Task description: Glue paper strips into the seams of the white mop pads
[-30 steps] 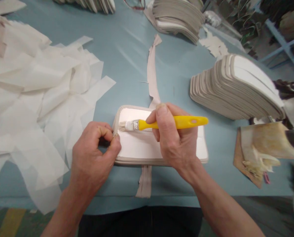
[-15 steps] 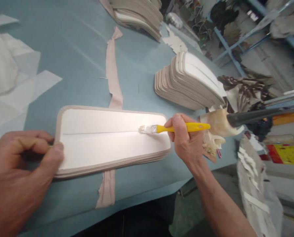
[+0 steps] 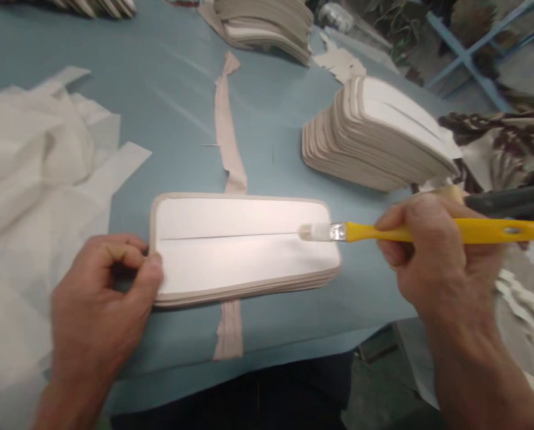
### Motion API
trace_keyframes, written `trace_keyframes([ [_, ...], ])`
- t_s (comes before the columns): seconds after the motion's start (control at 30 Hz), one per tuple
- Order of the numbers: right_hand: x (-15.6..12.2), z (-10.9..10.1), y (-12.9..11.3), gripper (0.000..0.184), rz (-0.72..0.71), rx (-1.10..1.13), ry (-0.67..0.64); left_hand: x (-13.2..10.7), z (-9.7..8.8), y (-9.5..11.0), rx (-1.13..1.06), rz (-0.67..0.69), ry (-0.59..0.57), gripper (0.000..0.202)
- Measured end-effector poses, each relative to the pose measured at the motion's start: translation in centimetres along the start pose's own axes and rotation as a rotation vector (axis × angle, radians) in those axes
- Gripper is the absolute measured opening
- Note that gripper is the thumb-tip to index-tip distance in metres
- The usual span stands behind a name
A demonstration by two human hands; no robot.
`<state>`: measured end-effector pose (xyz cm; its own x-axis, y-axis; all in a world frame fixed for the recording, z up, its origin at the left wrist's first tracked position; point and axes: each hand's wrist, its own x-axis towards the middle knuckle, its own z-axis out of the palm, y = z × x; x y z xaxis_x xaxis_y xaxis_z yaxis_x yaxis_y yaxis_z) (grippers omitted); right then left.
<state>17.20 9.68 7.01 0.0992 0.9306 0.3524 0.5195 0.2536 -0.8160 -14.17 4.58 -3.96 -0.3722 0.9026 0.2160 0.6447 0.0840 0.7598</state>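
A small stack of long rounded panels [image 3: 231, 263], white on top with beige edging, lies in front of me; a thin line runs along the top one. My left hand [image 3: 110, 286] pinches the left end of the stack between thumb and fingers. My right hand [image 3: 437, 251] grips a yellow-handled brush [image 3: 361, 232] whose pale bristles lie over the right end of the top panel, on the line. Beneath the stack, a pinkish fabric strip [image 3: 229, 131] runs across the blue-green table [image 3: 168, 131] and shows on both sides.
A tall stack of similar panels [image 3: 352, 143] stands at the back right, another stack [image 3: 267, 27] farther back. White sheets [image 3: 47, 137] are heaped on the left. Fabric scraps [image 3: 338, 63] lie near the far edge. The table's front edge is close to my body.
The brush has moved right along the panel, from inside its right part to its right end. My left hand still holds the left end. The view has shifted left.
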Motion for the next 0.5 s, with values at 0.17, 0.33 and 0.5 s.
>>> trace_keyframes([
  [0.17, -0.6, 8.0, -3.1, 0.042, 0.079, 0.248, -0.187, 0.1, 0.2, 0.4, -0.018, 0.037, 0.001, 0.019],
  [0.33, -1.4, 13.6, -3.4, 0.047, 0.086, 0.388, -0.347, 0.0, -0.1, 0.7, -0.049, 0.040, -0.012, 0.018],
  [0.5, -1.5, 12.3, -2.3, 0.045, 0.100, 0.306, -0.338, 0.1, -0.1, 0.7, -0.030, 0.049, -0.008, 0.017],
])
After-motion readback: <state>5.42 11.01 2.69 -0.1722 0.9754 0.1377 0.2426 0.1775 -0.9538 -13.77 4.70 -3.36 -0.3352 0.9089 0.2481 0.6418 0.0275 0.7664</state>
